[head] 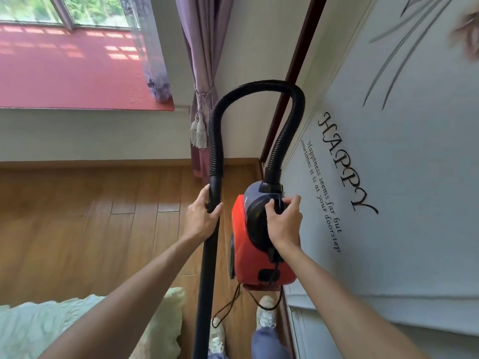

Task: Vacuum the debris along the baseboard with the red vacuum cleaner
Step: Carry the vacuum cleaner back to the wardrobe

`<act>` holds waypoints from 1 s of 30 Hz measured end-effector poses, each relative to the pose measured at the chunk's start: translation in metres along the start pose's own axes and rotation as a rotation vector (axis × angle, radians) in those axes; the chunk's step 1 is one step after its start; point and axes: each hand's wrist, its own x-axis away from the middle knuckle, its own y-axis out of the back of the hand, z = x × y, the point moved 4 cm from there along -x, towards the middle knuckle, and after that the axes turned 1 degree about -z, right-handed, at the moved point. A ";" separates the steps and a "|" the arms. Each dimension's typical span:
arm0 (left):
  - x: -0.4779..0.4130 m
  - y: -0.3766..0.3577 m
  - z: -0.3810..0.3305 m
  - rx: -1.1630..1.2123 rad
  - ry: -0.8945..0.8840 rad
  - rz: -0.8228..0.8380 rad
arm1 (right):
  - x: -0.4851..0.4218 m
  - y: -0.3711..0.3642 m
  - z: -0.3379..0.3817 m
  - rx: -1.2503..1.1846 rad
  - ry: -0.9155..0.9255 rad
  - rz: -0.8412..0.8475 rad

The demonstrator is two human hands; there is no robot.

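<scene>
The red vacuum cleaner [247, 244] hangs off the floor, close to the wall on the right. My right hand [283, 224] grips its black carry handle on top. A ribbed black hose [261, 85] arches up from the body and comes down to a black wand [207, 268]. My left hand [203, 216] is wrapped around the top of that wand. The wand runs down out of the frame, so its nozzle is hidden. The wooden baseboard [129, 163] runs along the far wall under the window seat. I cannot make out any debris.
A wall with "HAPPY" lettering [344, 161] fills the right side. A purple curtain [204, 60] with tassels hangs in the corner. A red window seat [72, 73] is at upper left, a pale fluffy rug [51, 327] at lower left. My feet [264, 312] stand on wood flooring beside a dangling cord.
</scene>
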 end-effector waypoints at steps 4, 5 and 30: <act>-0.032 -0.020 -0.003 0.014 0.038 0.004 | -0.036 -0.018 -0.009 0.002 -0.032 0.027; -0.040 -0.026 -0.003 0.016 0.055 0.005 | -0.047 -0.023 -0.012 -0.004 -0.038 0.032; -0.308 -0.269 0.208 0.148 0.432 0.044 | -0.297 -0.282 -0.230 0.060 -0.098 0.099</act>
